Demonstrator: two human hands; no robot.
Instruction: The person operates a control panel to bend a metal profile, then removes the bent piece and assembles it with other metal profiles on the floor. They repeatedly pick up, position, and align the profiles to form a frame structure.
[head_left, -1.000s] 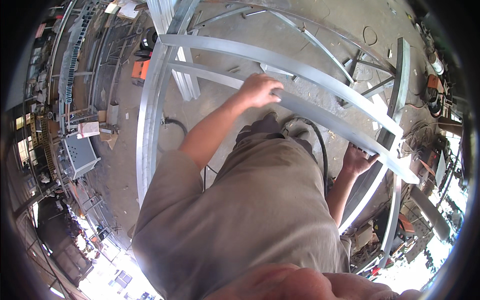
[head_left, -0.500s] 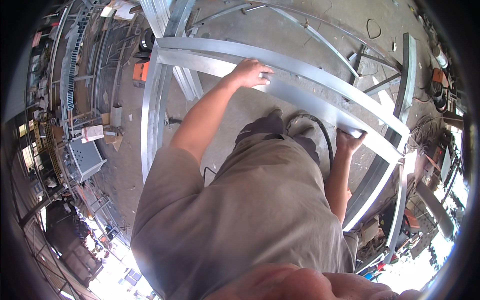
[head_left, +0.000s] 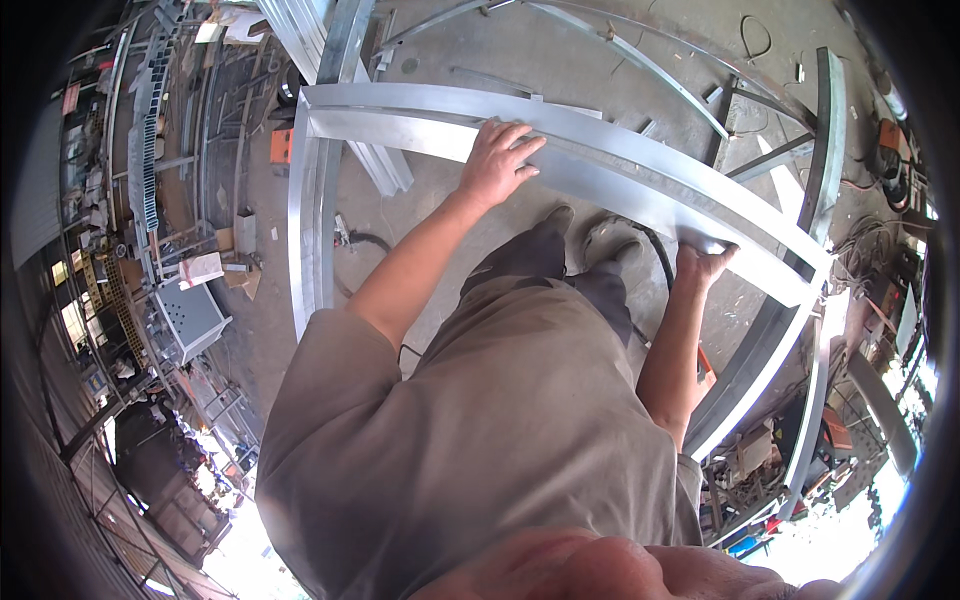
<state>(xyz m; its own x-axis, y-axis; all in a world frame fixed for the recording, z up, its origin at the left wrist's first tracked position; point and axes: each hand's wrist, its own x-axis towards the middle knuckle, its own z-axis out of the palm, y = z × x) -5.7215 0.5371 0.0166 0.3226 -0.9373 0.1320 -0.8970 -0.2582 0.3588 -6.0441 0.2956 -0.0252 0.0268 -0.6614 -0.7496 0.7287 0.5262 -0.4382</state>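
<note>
A long, shiny metal channel (head_left: 620,195) spans a rectangular steel frame in front of me, bending in the view. My left hand (head_left: 497,162) rests on the channel left of its middle, fingers spread over its upper edge and nothing enclosed in them. Further right, my right hand (head_left: 703,265) grips the channel's near edge; the thumb shows and the other fingers are mostly hidden. The channel lies between the frame's left side member (head_left: 312,215) and its right side member (head_left: 745,385).
My shoes (head_left: 628,255) stand on the concrete floor inside the frame, near a dark cable (head_left: 660,255). Silver profiles (head_left: 380,170) lie at the far left, by an orange box (head_left: 282,146). Beyond the channel stands a braced steel structure (head_left: 640,65). A perforated grey box (head_left: 190,312) is at left.
The gap along the channel's far edge has narrowed. My left hand's fingers have spread and flattened over the edge. My right hand has kept its grip, a little higher in view.
</note>
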